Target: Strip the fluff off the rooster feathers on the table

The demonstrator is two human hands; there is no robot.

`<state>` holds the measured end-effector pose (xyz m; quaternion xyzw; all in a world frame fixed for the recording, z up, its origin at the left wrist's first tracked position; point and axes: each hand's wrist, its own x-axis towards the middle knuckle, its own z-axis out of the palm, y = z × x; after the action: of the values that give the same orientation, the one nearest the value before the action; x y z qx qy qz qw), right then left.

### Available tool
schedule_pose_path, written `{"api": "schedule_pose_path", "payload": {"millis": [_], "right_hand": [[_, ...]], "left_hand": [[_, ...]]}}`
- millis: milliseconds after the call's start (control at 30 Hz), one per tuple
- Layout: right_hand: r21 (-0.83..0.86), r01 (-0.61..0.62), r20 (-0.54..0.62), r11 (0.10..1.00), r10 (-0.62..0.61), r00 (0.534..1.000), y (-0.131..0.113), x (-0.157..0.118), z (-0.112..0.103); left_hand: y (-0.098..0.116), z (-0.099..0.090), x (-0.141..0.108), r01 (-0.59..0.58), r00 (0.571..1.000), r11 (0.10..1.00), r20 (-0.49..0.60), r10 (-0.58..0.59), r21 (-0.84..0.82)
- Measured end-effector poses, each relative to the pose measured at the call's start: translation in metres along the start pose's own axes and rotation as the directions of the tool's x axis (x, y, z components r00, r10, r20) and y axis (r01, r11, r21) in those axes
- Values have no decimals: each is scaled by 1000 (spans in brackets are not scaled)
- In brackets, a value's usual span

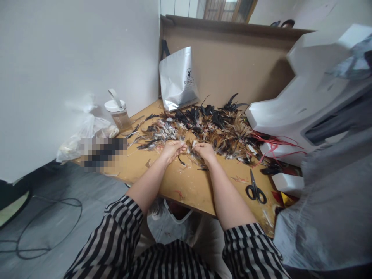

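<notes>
A spread of loose feathers (pixel 229 130), black, brown and pale, covers the back of the table. At its front edge my left hand (pixel 174 150) is closed in a pinch on a small brown feather tuft (pixel 189 145). Just to the right, my right hand (pixel 205 150) is closed too, its fingertips on something small and whitish beside the same tuft. What exactly lies between those fingertips is too small to name. Black-handled scissors (pixel 254 189) lie to the right of my right forearm, untouched, with their tips pointing away from me.
A silver bag (pixel 178 79) stands at the back against a cardboard panel (pixel 238 58). On the left are a lidded drink bottle (pixel 120 115) and a plastic bag (pixel 87 128). Red strings (pixel 274 146) and white foam (pixel 270 110) border the right side. Scraps litter the wooden table (pixel 186 182).
</notes>
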<state>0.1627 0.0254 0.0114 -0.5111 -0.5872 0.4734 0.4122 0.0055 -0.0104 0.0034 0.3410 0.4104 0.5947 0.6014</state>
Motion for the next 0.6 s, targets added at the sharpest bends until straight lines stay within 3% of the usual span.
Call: {"api": "schedule_pose_path", "payload": {"millis": [267, 600], "right_hand": [[258, -2, 56, 966, -13, 998, -10, -5, 6], [231, 153, 10, 961, -160, 987, -6, -8, 20]], "left_hand": [[0, 5, -3, 58, 998, 996, 8, -59, 61], [-2, 4, -3, 85, 993, 996, 82, -85, 3]]}}
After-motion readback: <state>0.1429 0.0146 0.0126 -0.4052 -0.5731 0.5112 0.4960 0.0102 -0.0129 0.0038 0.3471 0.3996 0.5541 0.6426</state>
